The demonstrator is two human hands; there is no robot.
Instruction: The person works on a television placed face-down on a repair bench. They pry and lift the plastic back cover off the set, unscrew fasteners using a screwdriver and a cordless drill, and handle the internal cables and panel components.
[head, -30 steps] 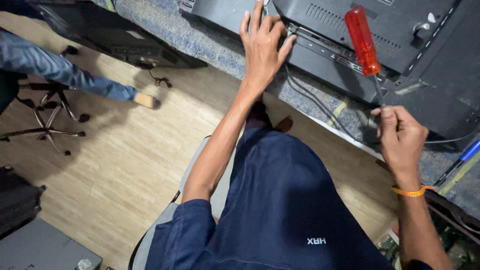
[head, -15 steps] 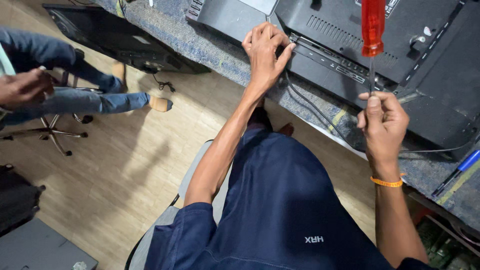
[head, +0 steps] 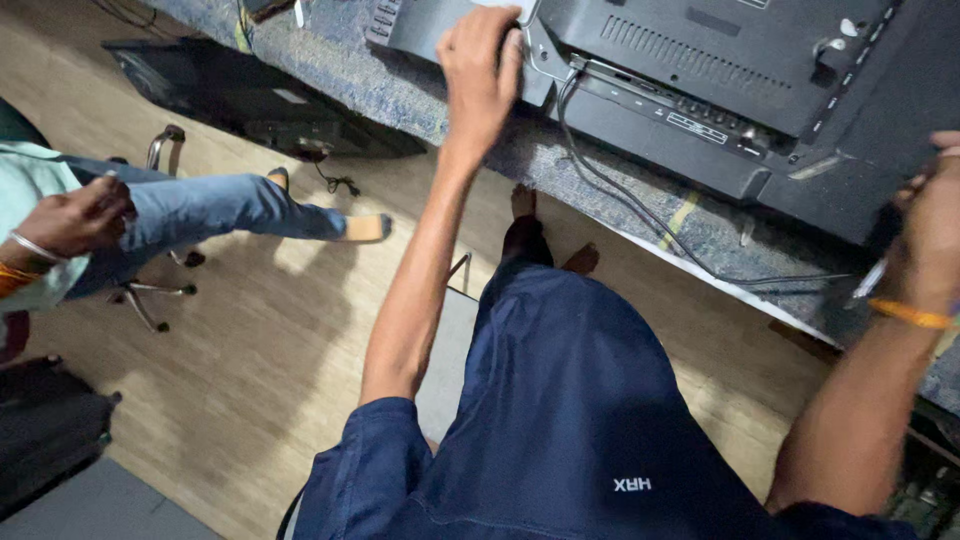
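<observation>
A dark flat-screen set (head: 760, 80) lies face down on a bench covered in grey-blue carpet (head: 440, 105). My left hand (head: 482, 58) rests flat on the set's grey left corner, fingers together, holding nothing. My right hand (head: 935, 220) is at the right edge of the view, over the set's lower right corner. It is closed around a screwdriver, of which only a thin metal shaft (head: 866, 284) shows below the fist. A black cable (head: 600, 190) runs from the set's port strip across the bench.
Another person sits at the left, with a jeans-clad leg (head: 210, 215) stretched over the wooden floor and a hand (head: 75, 215) raised. Also there are an office chair base (head: 150, 300), a black screen (head: 250, 100) lying under the bench, and a dark case (head: 50, 430).
My right hand has moved right to the frame edge, and the screwdriver's red handle has left the view. My left hand slid along the set's corner. The other person's leg and hand came further in.
</observation>
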